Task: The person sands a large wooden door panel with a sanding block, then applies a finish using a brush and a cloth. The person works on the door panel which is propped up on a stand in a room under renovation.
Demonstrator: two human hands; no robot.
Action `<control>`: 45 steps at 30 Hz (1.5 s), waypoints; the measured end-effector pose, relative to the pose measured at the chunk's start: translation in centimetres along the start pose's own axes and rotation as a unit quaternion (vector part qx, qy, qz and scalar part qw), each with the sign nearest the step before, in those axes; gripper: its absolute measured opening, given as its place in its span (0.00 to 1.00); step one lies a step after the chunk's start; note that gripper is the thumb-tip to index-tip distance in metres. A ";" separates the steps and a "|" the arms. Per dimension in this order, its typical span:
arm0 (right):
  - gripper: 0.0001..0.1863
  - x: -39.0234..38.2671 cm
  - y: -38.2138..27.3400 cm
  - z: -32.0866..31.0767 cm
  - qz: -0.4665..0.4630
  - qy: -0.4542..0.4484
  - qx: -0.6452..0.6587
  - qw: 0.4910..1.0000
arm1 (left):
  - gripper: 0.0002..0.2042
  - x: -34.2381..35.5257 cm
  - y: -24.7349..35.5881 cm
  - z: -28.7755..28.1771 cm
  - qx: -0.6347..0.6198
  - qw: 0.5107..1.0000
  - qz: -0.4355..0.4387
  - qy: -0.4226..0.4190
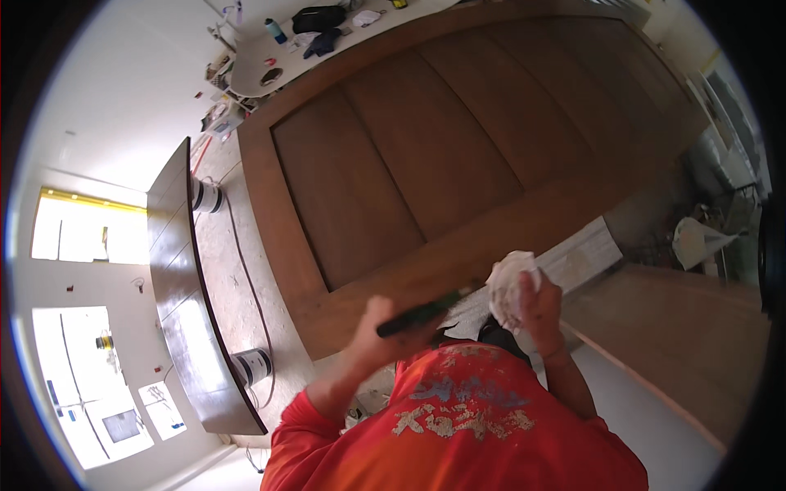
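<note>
My left hand is closed around a slim dark-handled tool. Its lighter tip points right and is too blurred to tell the kind. A crumpled whitish rag is bunched in my right hand, close to the tool's tip but apart from it. Both hands are in front of my red shirt, by the near edge of a large brown wooden door. The door lies flat, with several recessed panels divided by dark grooves.
Left, a glossy dark panel rests on buckets; a cable crosses the floor. A white counter at the back holds a blue bottle and dark bags. Right stand a brown board and clutter.
</note>
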State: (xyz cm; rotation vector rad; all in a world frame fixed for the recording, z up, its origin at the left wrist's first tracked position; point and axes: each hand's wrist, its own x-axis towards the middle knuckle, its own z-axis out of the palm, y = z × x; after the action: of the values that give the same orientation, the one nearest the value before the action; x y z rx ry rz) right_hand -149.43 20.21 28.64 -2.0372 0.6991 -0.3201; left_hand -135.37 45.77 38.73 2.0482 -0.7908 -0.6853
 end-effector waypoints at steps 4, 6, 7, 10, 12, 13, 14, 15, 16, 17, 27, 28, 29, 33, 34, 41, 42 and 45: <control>0.33 -3.3 5.7 -2.3 0.118 0.120 0.109 0.980 | 0.13 2.4 -9.9 -13.0 -0.109 0.994 -0.017 0.010; 0.34 -5.9 4.8 -1.2 0.165 0.155 0.231 0.946 | 0.12 3.8 -13.2 -17.3 -0.076 0.994 -0.082 -0.012; 0.35 -6.6 3.3 -0.3 0.186 0.164 0.312 0.917 | 0.12 4.4 -15.1 -18.5 -0.019 0.997 -0.079 -0.011; 0.36 -8.8 0.2 2.4 0.231 0.167 0.487 0.826 | 0.06 5.6 -17.2 -19.9 -0.057 0.991 -0.050 -0.108; 0.36 -10.2 -1.6 3.6 0.236 0.141 0.577 0.769 | 0.06 5.7 -18.1 -19.8 -0.013 0.985 -0.072 -0.159; 0.35 -10.7 -1.9 4.0 0.237 0.146 0.575 0.769 | 0.06 6.0 -18.3 -19.9 0.014 0.980 -0.079 -0.185; 0.35 -11.2 -2.1 4.5 0.237 0.151 0.573 0.770 | 0.08 6.1 -18.7 -19.9 0.023 0.975 -0.092 -0.203; 0.34 -11.6 -2.3 4.8 0.238 0.156 0.571 0.770 | 0.12 6.2 -19.3 -19.8 0.032 0.969 -0.104 -0.222; 0.35 -11.8 -2.7 5.1 0.239 0.161 0.571 0.769 | 0.16 6.4 -19.9 -19.7 0.044 0.963 -0.116 -0.239; 0.35 -12.0 -3.2 5.3 0.239 0.166 0.571 0.767 | 0.16 6.4 -20.6 -19.6 0.029 0.965 -0.097 -0.242; 0.35 -14.6 -4.9 4.7 0.208 0.176 0.572 0.773 | 0.09 14.3 -27.7 -29.7 0.002 0.999 -0.020 -0.029; 0.35 -14.9 -5.0 4.8 0.205 0.188 0.571 0.773 | 0.09 14.8 -26.7 -30.5 0.006 1.000 -0.009 -0.010; 0.35 -15.2 -5.0 4.9 0.201 0.199 0.569 0.772 | 0.10 15.2 -25.7 -30.8 0.010 1.000 0.002 0.009; 0.35 -16.7 -4.4 5.1 0.200 0.212 0.592 0.751 | 0.13 9.9 -19.4 -21.5 -0.042 0.988 0.000 -0.147; 0.35 -16.9 -4.3 5.2 0.202 0.217 0.597 0.746 | 0.12 9.3 -18.8 -20.0 -0.041 0.985 0.008 -0.170; 0.35 -18.2 -4.4 5.0 0.209 0.240 0.596 0.737 | 0.11 10.2 -21.3 -17.3 -0.021 0.976 0.025 -0.215; 0.35 -18.2 -4.5 5.0 0.206 0.241 0.592 0.741 | 0.11 10.7 -21.6 -18.5 0.040 0.986 0.053 -0.155; 0.36 -18.5 -4.1 5.0 0.212 0.278 0.571 0.743 | 0.12 15.9 -25.9 -25.4 0.008 0.998 0.038 -0.052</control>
State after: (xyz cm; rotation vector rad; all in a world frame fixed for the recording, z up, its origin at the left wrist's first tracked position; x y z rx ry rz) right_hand -160.48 36.39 30.32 -0.5534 0.9582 -0.8499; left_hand -99.74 58.76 27.35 1.9987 -0.9305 -0.7496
